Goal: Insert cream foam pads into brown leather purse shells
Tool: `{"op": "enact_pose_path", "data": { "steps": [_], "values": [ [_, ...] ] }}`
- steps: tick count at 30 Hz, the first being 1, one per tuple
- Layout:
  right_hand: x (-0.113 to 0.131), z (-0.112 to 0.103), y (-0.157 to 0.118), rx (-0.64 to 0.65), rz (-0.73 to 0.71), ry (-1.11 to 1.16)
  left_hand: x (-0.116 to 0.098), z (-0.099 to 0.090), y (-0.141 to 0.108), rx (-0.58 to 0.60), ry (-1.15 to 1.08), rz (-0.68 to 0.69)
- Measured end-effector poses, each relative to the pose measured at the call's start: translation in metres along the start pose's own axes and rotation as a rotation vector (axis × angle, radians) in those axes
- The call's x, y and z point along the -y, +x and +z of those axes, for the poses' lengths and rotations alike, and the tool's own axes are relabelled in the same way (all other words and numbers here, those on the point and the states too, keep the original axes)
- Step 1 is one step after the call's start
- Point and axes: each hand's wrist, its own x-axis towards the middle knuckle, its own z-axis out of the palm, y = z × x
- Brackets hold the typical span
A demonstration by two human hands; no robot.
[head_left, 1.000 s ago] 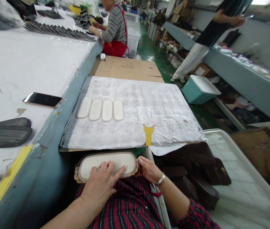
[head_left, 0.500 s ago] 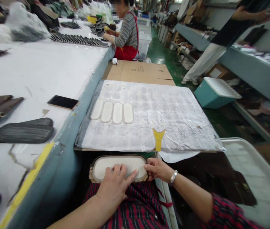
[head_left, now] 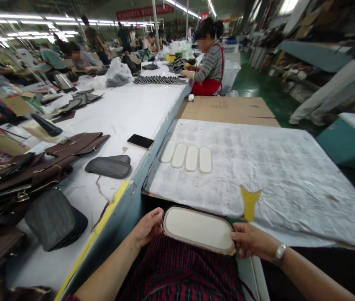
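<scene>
Oval Panel Held at Both Ends

The left hand (head_left: 151, 225) and right hand (head_left: 252, 240) grip opposite ends of the cream oval panel (head_left: 198, 229) (dark-edged all round), above the lap, just beside the white-covered board (head_left: 284, 167).

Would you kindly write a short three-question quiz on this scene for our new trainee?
1. Multiple choice: How do the left hand and the right hand hold the long oval panel?
a) Both at the same end
b) One at each end
c) One on top of the other at its middle

2. True or false: The smartphone lies on the long white table, not on the white-covered board.

3. Fill in the blank: On that board, ____ pale oval pieces lie side by side in a row.

Key: 1 b; 2 true; 3 four
</scene>
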Motion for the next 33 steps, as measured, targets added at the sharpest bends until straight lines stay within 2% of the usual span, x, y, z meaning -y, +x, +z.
{"op": "enact_pose_path", "data": {
  "steps": [3, 6, 8, 9, 11, 13, 14, 16, 18, 21, 24, 27, 31, 33],
  "values": [
    [0.002, 0.002, 0.002, -0.018, 0.024, 0.001, -0.010, 0.008, 0.003, -0.016, 0.168, 0.023],
    [0.005, 0.002, 0.004, -0.041, 0.052, -0.047, -0.027, 0.011, 0.001, -0.134, 0.561, 0.147],
    [0.010, 0.002, 0.001, -0.097, 0.061, -0.208, -0.035, 0.013, -0.001, -0.188, 0.741, 0.195],
    [0.014, 0.003, -0.003, -0.165, 0.033, -0.356, -0.036, 0.014, -0.002, -0.199, 0.790, 0.198],
    [0.027, 0.013, -0.015, -0.387, -0.139, -0.728, -0.036, 0.018, -0.004, -0.208, 0.838, 0.188],
    [0.042, 0.035, -0.026, -0.591, -0.455, -1.057, -0.034, 0.022, -0.005, -0.213, 0.866, 0.190],
    [0.050, 0.052, -0.029, -0.606, -0.619, -1.158, -0.033, 0.024, -0.005, -0.217, 0.882, 0.198],
    [0.061, 0.089, -0.027, -0.453, -0.880, -1.316, -0.031, 0.027, -0.005, -0.224, 0.918, 0.221],
    [0.066, 0.124, -0.013, -0.317, -0.954, -1.427, -0.032, 0.027, -0.005, -0.233, 0.938, 0.237],
    [0.061, 0.156, 0.012, -0.287, -0.883, -1.535, -0.038, 0.017, -0.002, -0.159, 0.830, 0.182],
    [0.054, 0.161, 0.023, -0.314, -0.866, -1.585, -0.039, -0.003, 0.000, 0.054, 0.391, -0.005],
    [0.052, 0.160, 0.022, -0.329, -0.880, -1.593, -0.025, -0.018, 0.003, 0.136, -0.020, -0.102],
    [0.052, 0.163, 0.022, -0.336, -0.860, -1.606, 0.004, -0.019, 0.011, 0.166, -0.116, -0.137],
    [0.051, 0.164, 0.024, -0.341, -0.858, -1.612, 0.012, -0.015, 0.016, 0.176, -0.121, -0.146]
  ]
}}
